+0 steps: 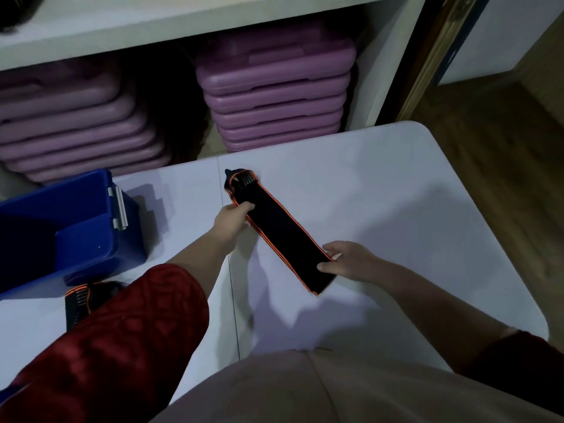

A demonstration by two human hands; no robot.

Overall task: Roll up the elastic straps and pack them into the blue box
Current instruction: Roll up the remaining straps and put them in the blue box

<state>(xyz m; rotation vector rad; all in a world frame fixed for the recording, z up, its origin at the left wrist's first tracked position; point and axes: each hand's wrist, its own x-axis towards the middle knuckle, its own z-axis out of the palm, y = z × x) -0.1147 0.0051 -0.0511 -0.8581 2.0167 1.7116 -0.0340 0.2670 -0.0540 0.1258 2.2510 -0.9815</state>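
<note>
On the white bench [381, 190], centre: one elastic strap [280, 230], black with orange edging, lying flat and unrolled on a diagonal from the far middle toward the near right. Far end bears a ribbed section and a small black tab; near end is cut square.

Left hand [233, 219]: fingers closed on the strap's left edge, just below the ribbed section. Sleeve dark red, quilted.

Right hand [345, 261]: fingers and thumb pinching the strap near its near end, thumb on top. Forearm bare.

Left edge of the bench: blue box [70, 227], lid off, white latch on its right wall; interior too dark to tell its contents.

Near left of the bench, just in front of the box: second strap [91, 297], same black and orange, bunched, partly hidden by the left sleeve.

Beyond the far edge: white shelf unit [183, 29] holding two stacks of purple plastic cases [274, 87].
</note>
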